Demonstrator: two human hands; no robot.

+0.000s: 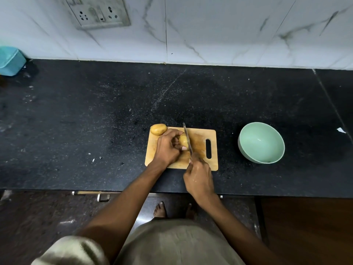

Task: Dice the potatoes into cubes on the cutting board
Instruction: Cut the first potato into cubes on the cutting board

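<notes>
Head view, looking down on a black speckled countertop (114,111) backed by white marble-patterned wall tiles. At lower centre of the frame lies a wooden cutting board (200,134) with a slotted handle hole at its right end. The left hand (168,148) is curled closed over a potato (183,140) at the middle of the board, covering most of it; only a yellow-brown patch of skin shows between fingers and blade, so whether it is whole or already cut cannot be judged. The right hand (198,175), at the board's near edge, is wrapped closed around the handle of a knife (187,137); the handle is hidden within the fist, and the narrow blade points toward the top of the frame, lying against the right side of the held potato. A second potato (158,129), whole, unpeeled and smooth-skinned, rests at the board's upper left corner, overhanging onto the counter. A pale green bowl (246,148) stands to the right of the board, apart from it. A teal container (10,61) is cut off at the left edge, and a wall socket plate (99,13) is cropped at the top.
</notes>
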